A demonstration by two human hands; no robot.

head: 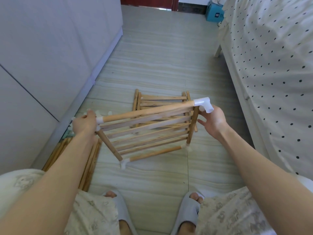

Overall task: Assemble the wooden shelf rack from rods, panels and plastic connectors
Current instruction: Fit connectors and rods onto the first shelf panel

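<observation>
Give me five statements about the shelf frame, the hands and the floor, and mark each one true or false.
1. The left hand grips the shelf frame at a white corner connector. True.
2. The right hand is clenched round the frame's rod. False: its fingers are spread beside the white elbow connector.
3. Slatted panels lie on the floor beyond the frame. True.
4. The frame rests flat on the floor. False: it is held up, tilted.
5. The loose rods lie on the bed. False: they lie on the floor by the left arm.
</observation>
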